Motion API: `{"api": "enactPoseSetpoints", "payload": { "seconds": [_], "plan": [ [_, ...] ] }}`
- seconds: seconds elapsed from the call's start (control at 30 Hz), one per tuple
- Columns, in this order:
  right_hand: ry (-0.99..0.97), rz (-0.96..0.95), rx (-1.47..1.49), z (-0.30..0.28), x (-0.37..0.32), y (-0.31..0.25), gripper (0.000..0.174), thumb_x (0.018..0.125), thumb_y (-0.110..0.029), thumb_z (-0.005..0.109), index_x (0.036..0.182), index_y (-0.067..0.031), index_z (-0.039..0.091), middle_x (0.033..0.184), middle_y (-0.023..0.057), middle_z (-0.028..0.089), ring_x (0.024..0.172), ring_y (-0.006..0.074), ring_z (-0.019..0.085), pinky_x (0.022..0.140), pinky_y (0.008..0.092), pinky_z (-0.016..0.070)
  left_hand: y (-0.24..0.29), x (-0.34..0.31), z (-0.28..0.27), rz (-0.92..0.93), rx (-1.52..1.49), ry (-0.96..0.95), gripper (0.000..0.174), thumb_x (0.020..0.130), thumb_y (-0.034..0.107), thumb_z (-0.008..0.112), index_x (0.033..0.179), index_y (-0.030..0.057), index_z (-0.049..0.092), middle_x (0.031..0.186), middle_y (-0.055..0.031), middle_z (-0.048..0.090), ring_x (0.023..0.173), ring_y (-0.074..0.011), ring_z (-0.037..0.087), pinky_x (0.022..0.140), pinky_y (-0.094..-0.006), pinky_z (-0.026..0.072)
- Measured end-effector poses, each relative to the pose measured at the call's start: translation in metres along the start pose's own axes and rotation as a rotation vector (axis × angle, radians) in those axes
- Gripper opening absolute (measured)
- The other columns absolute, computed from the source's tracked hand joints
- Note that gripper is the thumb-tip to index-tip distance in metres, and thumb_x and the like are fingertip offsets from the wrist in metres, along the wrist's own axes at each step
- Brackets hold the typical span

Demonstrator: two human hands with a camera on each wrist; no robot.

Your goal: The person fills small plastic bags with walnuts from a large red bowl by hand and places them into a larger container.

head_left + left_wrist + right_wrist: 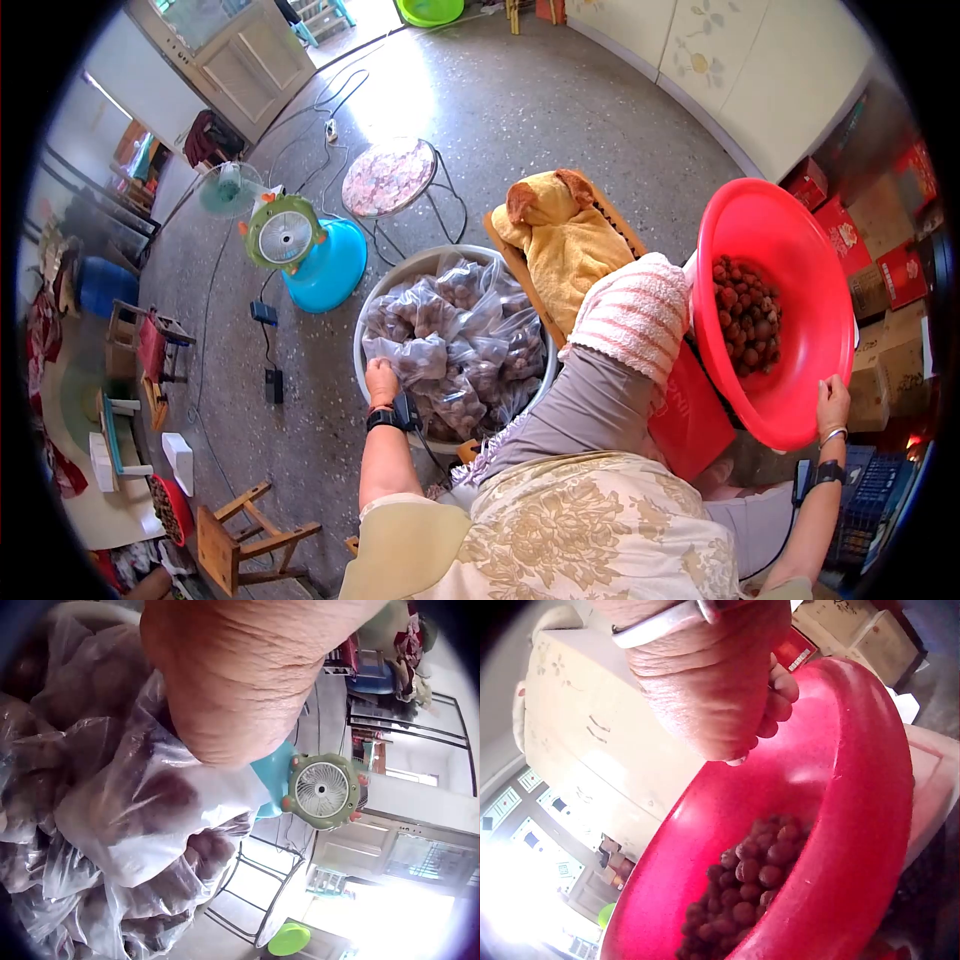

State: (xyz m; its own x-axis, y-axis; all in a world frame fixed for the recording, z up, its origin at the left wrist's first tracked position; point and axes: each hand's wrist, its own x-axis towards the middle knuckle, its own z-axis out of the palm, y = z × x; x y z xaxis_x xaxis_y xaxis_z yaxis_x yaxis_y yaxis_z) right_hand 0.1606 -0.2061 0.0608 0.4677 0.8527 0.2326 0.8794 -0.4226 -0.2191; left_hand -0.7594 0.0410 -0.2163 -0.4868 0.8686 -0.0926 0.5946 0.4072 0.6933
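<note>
Bags of clear plastic filled with round brownish fruits fill a large whitish tub [552,375] in front of the person. My left hand [380,383], at the tub's left edge, grips one plastic bag [412,358]; the left wrist view shows that bag [142,817] stretching out from under the hand, its fingers hidden. On the right, a red basin [720,215] leans at a tilt with a heap of round, rough reddish-brown fruits [745,315] inside. My right hand [833,402] holds the basin's near right rim, fingers curled in the right wrist view.
A yellow cloth [562,215] covers a wooden seat beside the tub. Beyond stand a round stool [390,178] and a green fan [285,238] on a blue stool [330,268]. Cables [205,350] cross the floor. Cardboard boxes [890,365] line the right side; a wooden stool [245,540] is at lower left.
</note>
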Motion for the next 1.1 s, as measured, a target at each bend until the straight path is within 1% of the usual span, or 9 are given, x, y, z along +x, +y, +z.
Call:
{"api": "enactPoseSetpoints", "payload": {
  "seconds": [0.4,0.6,0.73,0.77,0.8,0.87,0.9,0.97,1.1],
  "plan": [
    [0.019,-0.005,0.006,0.004,-0.001,0.008,0.02,0.092,-0.007,0.065,0.082,0.0001,0.05,0.072,0.0182,0.052,0.064,0.0306,0.051,0.064,0.0406,0.0462,0.019,0.014,0.001,0.131,0.005,-0.234,0.025,0.098,0.025,0.057,0.101,0.0039,0.069,0.099,-0.0237,0.071,0.095,-0.044,0.066,0.082,-0.0458,0.0509],
    [-0.014,0.017,-0.028,-0.003,-0.001,0.001,0.019,0.094,-0.009,0.064,0.084,0.0005,0.05,0.076,0.0216,0.053,0.068,0.0359,0.052,0.067,0.0432,0.0464,0.04,0.002,0.016,-0.001,0.35,0.031,0.024,0.096,0.024,0.058,0.097,0.0024,0.067,0.092,-0.0247,0.071,0.093,-0.0463,0.066,0.081,-0.052,0.0507],
    [0.007,-0.006,-0.022,-0.003,-0.001,0.004,0.019,0.092,-0.007,0.065,0.083,0.0,0.05,0.072,0.019,0.053,0.064,0.0318,0.052,0.064,0.041,0.0461,0.077,-0.015,0.019,-0.102,0.121,0.235,0.035,0.099,0.029,0.056,0.124,0.006,0.062,0.123,-0.025,0.066,0.114,-0.0434,0.061,0.097,-0.0495,0.0472],
    [0.007,-0.002,-0.023,-0.003,-0.001,0.004,0.019,0.092,-0.007,0.065,0.083,0.0,0.05,0.072,0.019,0.053,0.064,0.0318,0.052,0.064,0.041,0.0461,0.104,-0.031,0.01,-0.208,0.29,0.187,0.044,0.1,0.032,0.056,0.138,0.0094,0.053,0.145,-0.0206,0.054,0.133,-0.0404,0.049,0.107,-0.0531,0.0401],
    [0.017,-0.006,-0.024,-0.004,-0.001,0.001,0.018,0.092,-0.007,0.065,0.083,0.0,0.051,0.072,0.0188,0.053,0.064,0.0318,0.052,0.064,0.0409,0.0462,0.117,-0.045,0.013,-0.204,0.292,0.184,0.044,0.1,0.032,0.056,0.138,0.0094,0.053,0.145,-0.0206,0.054,0.133,-0.0404,0.049,0.107,-0.0531,0.0401],
    [0.026,-0.006,-0.025,-0.001,0.0,0.005,0.017,0.092,-0.007,0.065,0.084,0.0,0.051,0.071,0.0186,0.053,0.064,0.0317,0.052,0.064,0.0408,0.0462,0.126,-0.066,0.019,0.16,0.434,0.31,0.051,0.101,0.036,0.053,0.145,0.0123,0.048,0.152,-0.0212,0.045,0.142,-0.0403,0.039,0.112,-0.0583,0.0331],
    [0.0,0.003,-0.014,0.001,0.001,0.006,0.019,0.093,-0.008,0.065,0.084,0.0004,0.05,0.073,0.02,0.053,0.065,0.0329,0.052,0.065,0.0415,0.0462,0.131,-0.075,0.022,0.165,0.433,0.307,0.051,0.101,0.036,0.053,0.145,0.0123,0.048,0.152,-0.0212,0.045,0.142,-0.0403,0.039,0.112,-0.0583,0.0331],
    [-0.023,0.022,-0.014,0.0,0.001,0.01,0.02,0.094,-0.01,0.065,0.085,0.0009,0.05,0.075,0.0213,0.053,0.067,0.0341,0.052,0.065,0.0422,0.0463,0.137,-0.09,0.031,0.186,0.601,-0.082,0.056,0.102,0.04,0.05,0.153,0.0212,0.04,0.163,-0.0161,0.03,0.149,-0.0394,0.028,0.115,-0.0658,0.0246],
    [0.005,0.02,-0.013,-0.002,-0.001,0.001,0.021,0.093,-0.013,0.067,0.086,0.001,0.053,0.079,0.0246,0.058,0.071,0.0411,0.057,0.066,0.0448,0.0466,0.137,-0.085,0.039,0.075,0.526,-0.174,0.059,0.101,0.047,0.048,0.155,0.0261,0.039,0.167,-0.0126,0.024,0.153,-0.0364,0.022,0.117,-0.0681,0.0147]
  ]
}}
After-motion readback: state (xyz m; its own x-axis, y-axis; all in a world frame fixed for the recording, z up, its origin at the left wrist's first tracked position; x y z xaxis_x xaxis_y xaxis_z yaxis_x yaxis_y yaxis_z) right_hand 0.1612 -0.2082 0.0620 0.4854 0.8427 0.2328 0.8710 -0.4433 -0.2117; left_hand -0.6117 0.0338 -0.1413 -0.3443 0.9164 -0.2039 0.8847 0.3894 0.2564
